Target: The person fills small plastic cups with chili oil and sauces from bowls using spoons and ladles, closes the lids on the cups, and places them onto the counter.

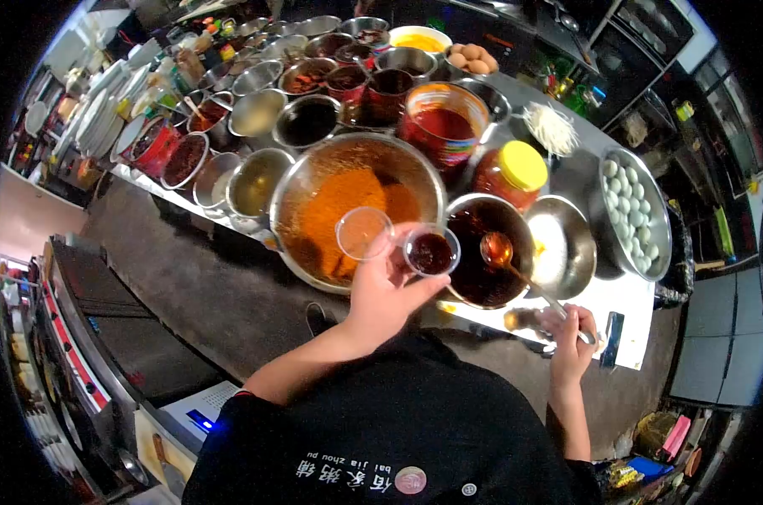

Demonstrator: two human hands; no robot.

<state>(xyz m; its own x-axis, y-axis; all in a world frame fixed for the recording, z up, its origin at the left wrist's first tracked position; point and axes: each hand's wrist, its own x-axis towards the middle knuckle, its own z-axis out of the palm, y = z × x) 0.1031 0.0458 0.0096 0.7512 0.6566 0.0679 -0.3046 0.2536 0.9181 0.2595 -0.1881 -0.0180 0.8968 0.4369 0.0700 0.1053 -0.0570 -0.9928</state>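
My left hand is closed on a small clear plastic cup of dark red sauce. A round clear lid is also held at its fingers, to the left of the cup. My right hand grips the handle of a spoon. The spoon's bowl carries reddish sauce and sits over a metal pot of dark sauce, right of the cup. Behind the left hand stands a wide metal basin with orange powder.
A jar with a yellow lid, a shiny metal bowl and a bowl of pale eggs stand to the right. Farther back are a tub of red sauce, brown eggs and several metal bowls. The counter's near edge runs below the pot.
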